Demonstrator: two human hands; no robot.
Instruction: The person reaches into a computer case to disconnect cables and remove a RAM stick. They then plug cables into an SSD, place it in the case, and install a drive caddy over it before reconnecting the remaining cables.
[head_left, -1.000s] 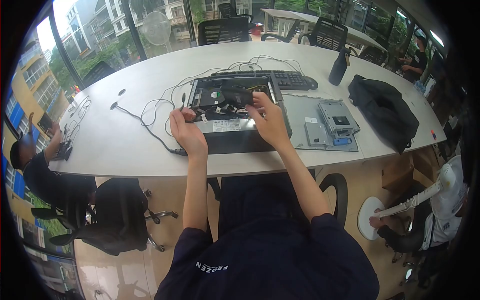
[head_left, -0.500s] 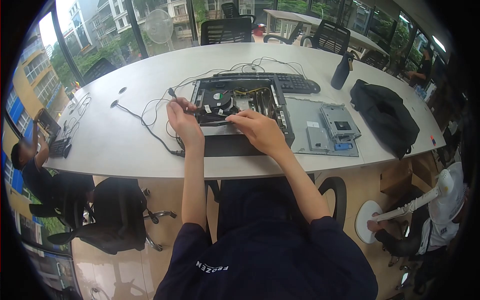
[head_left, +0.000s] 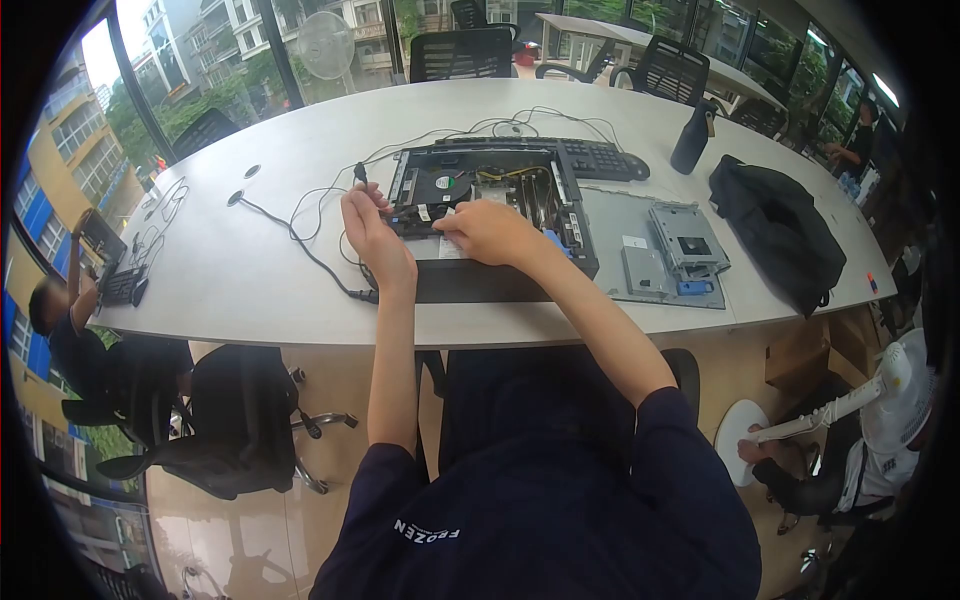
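Note:
An open desktop computer case (head_left: 450, 285) lies flat on the table, its insides facing up. Inside sit a black fan housing (head_left: 443, 183) and several wires. Black cables (head_left: 410, 214) with white tags run between my two hands over the near left part of the case. My left hand (head_left: 380, 240) is closed at their left end, its fingers curled upward; the exact grip is partly hidden. A small black plug (head_left: 360, 172) shows just beyond those fingertips. With thumb and fingers pinched, my right hand (head_left: 490, 232) holds the cables near a white tag.
Right of the case lies a metal side panel (head_left: 610, 215) with a drive bracket (head_left: 690, 240). Behind are a keyboard (head_left: 600, 160), a bottle (head_left: 692, 138) and a black bag (head_left: 775, 235). A power cord (head_left: 300, 255) crosses the left. Other people sit at both sides.
My right hand has shifted left, closer to my left hand, and turned more over the cables. A blue part in the case's right side now shows behind my wrist. The view has shifted slightly.

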